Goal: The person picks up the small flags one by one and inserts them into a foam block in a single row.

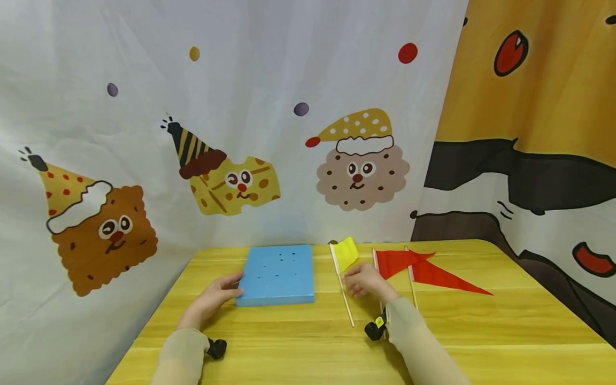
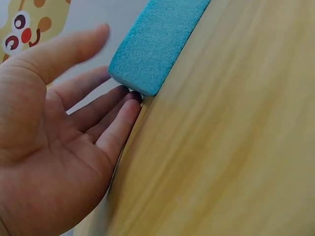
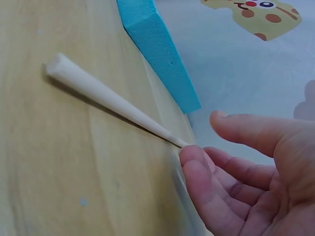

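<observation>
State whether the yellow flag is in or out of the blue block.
Out: the yellow flag lies on the table, beside the blue block.

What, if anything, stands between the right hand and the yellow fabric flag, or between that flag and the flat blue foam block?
Nothing visible: the right hand is at the wooden stick of the yellow flag, and only wooden tabletop separates flag from block.

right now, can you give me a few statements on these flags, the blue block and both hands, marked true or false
1. The left hand is at the blue block. True.
2. The yellow flag lies between the block and the red flags. True.
3. A red flag stands in the block. False: both lie on the table.
4. The right hand grips a red flag. False: it is at the yellow flag's stick.
</observation>
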### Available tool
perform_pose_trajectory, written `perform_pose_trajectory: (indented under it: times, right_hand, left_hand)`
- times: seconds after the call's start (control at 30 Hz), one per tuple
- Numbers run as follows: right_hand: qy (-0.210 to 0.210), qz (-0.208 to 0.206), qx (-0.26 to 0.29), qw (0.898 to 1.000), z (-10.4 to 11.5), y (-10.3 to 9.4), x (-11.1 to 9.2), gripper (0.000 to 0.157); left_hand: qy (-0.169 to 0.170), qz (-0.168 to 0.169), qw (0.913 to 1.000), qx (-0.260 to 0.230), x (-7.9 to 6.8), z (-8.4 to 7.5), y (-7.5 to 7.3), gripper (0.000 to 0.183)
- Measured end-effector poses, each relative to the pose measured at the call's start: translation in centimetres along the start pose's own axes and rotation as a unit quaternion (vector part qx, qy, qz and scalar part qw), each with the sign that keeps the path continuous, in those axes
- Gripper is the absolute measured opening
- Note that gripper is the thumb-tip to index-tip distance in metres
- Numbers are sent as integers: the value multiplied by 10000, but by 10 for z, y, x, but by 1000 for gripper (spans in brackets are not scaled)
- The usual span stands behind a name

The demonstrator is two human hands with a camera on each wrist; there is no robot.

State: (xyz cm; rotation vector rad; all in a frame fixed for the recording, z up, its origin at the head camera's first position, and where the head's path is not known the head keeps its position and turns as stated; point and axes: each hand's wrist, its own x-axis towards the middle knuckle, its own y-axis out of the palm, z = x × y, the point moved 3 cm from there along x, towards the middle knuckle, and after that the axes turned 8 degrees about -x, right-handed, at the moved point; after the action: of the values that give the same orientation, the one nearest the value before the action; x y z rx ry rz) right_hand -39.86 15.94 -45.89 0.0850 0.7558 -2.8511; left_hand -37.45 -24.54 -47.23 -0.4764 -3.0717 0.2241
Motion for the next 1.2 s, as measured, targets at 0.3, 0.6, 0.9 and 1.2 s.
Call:
perform_pose_trajectory:
  times: [0.3,0.6,0.9,1.2]
  right_hand:
    - [30,-13,-418,9991,-5,10,3,22]
    - [8,-392,-1263,9912,1,16,-4,26]
    - [-197,-542,-1837,9813,9,19,-11,31]
    - [-107,-801,-2015,9761,7,18,-12,38]
  left_hand:
    - [24,152,9999,26,1,6,-5,64]
    - [50,141,9999,-26,-1,6,-5,63]
    - [62,107,9999,23,1,6,-5,64]
    - [-15,-17,10000,-58,2,9,-3,62]
